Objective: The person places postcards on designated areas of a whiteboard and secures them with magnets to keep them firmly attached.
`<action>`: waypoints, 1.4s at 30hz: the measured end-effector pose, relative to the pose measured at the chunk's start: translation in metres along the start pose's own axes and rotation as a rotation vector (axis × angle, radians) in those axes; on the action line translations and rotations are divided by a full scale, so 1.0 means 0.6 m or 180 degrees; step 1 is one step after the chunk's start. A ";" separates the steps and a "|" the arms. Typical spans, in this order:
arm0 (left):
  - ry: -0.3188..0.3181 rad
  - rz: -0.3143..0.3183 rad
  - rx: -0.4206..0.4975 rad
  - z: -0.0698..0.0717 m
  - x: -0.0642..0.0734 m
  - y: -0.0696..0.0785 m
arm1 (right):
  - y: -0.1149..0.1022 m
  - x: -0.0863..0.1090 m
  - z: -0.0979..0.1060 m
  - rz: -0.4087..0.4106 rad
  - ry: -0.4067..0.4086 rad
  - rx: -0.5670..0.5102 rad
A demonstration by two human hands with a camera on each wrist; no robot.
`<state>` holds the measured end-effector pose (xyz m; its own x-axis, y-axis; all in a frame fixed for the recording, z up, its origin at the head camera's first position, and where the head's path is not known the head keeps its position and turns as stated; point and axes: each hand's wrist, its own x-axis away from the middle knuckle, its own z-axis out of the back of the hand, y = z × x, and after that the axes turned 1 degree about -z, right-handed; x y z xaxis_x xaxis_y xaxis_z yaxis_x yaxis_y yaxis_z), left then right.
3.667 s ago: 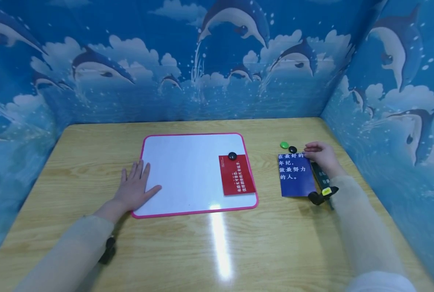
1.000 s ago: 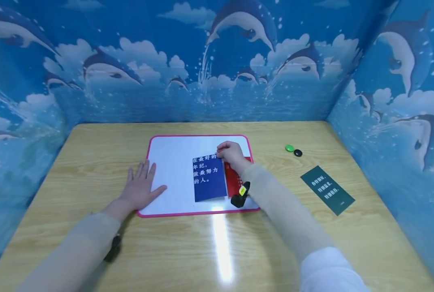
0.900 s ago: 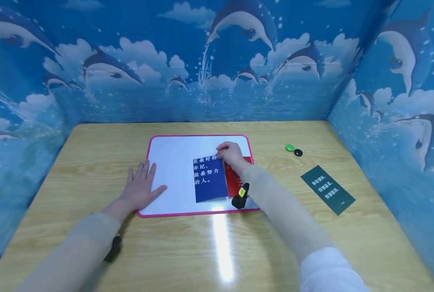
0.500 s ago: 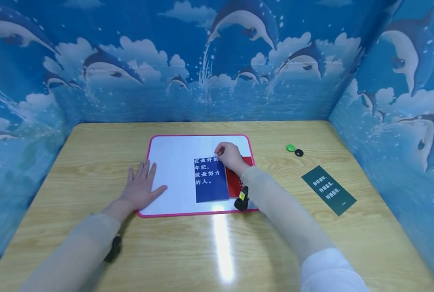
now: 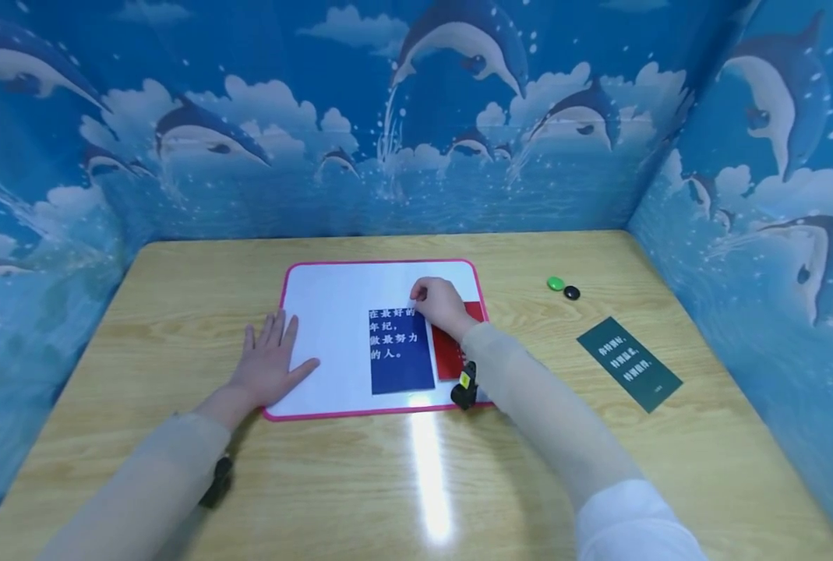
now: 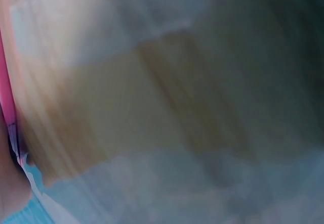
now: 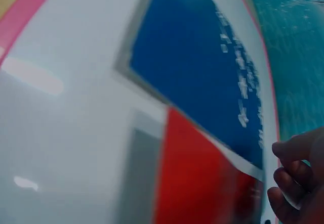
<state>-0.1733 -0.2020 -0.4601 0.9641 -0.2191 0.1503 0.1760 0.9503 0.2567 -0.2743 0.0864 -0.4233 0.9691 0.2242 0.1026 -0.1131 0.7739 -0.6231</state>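
Observation:
My left hand (image 5: 269, 363) lies flat with spread fingers on the left edge of a white, pink-rimmed whiteboard (image 5: 325, 296). A blue card (image 5: 400, 366) with white lettering lies on the board's middle right. Just over its upper right corner is my right hand (image 5: 444, 305), fingers loosely curled. In the right wrist view a narrow strip of board shows between the fingertips and the blue card's corner, and nothing shows between the fingers. A red card (image 5: 448, 354) lies right beside the blue one, partly hidden by the right hand and wrist.
A green magnet (image 5: 555, 284) and a black magnet (image 5: 572, 293) lie on the table right of the board. Nearer, a dark green lettered card (image 5: 630, 364) lies at a slant. Dolphin-print curtains (image 5: 304, 195) enclose the table's back and sides. The left wrist view is blurred.
My right hand has carried the blue card from the table's right side onto the board beside the red card. Lately the card has settled flatter, and my fingers have come off its corner.

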 end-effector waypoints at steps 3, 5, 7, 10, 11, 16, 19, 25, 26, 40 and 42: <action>0.0009 -0.0011 0.0021 -0.002 0.000 -0.001 | 0.004 -0.001 0.016 0.0031 0.0068 -0.0155; 0.0000 -0.0003 -0.0004 -0.003 0.001 -0.002 | 0.007 -0.002 0.030 -0.0001 0.0093 -0.0250; -0.0002 -0.0002 -0.0002 -0.003 0.001 -0.004 | 0.012 -0.001 0.047 -0.0057 0.0117 -0.0327; -0.0004 -0.0006 0.0009 -0.002 0.001 -0.005 | 0.025 0.001 0.077 -0.0213 0.0182 -0.0457; 0.0000 -0.0010 0.0013 -0.002 0.000 -0.006 | 0.031 0.002 0.087 -0.0268 0.0210 -0.0504; 0.0003 -0.0022 0.0001 -0.001 -0.003 -0.006 | 0.072 0.006 0.137 -0.0557 0.0309 -0.0715; -0.0004 -0.0020 -0.0013 -0.002 -0.004 -0.006 | 0.104 0.010 0.165 -0.0743 0.0342 -0.0898; 0.0026 -0.0027 -0.0037 -0.002 -0.004 -0.009 | 0.166 0.032 0.217 -0.1060 0.0342 -0.1530; 0.0027 -0.0029 -0.0036 -0.001 -0.003 -0.010 | 0.175 0.037 0.224 -0.1100 0.0348 -0.1614; -0.0007 -0.0021 -0.0011 -0.001 -0.001 -0.007 | 0.268 0.086 0.272 -0.1505 0.0640 -0.1353; -0.0010 -0.0033 0.0002 -0.002 -0.002 -0.005 | 0.279 0.089 0.275 -0.1576 0.0685 -0.1311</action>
<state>-0.1749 -0.2045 -0.4621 0.9615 -0.2296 0.1508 0.1858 0.9479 0.2587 -0.2779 0.3256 -0.3944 0.9119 -0.2544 0.3220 0.4068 0.4566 -0.7912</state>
